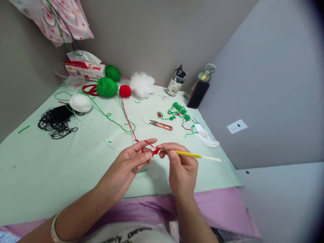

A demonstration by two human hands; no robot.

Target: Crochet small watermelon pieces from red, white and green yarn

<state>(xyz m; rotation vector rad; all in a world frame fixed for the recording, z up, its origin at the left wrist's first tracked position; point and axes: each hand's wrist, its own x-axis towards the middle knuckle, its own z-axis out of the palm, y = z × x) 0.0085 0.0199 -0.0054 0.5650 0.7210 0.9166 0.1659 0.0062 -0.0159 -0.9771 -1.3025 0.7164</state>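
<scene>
My left hand (135, 158) pinches a small red crochet piece (155, 152) between thumb and fingers. Red yarn (128, 119) loops over its raised index finger and runs back to a red yarn ball (125, 91). My right hand (182, 165) grips a crochet hook (187, 154) with a yellow handle, closed around it like a pen. The hook's tip meets the red piece, partly hidden by my fingers. Just beyond my hands lie orange-handled thread snips (161, 125).
Green yarn balls (107, 86), a white yarn ball (80, 103), black yarn (58, 119) and white stuffing (142, 84) lie at the back left. Small green crocheted pieces (179, 108), a pen jar (175, 84), a phone (198, 94) and a bottle (206, 72) are at the right.
</scene>
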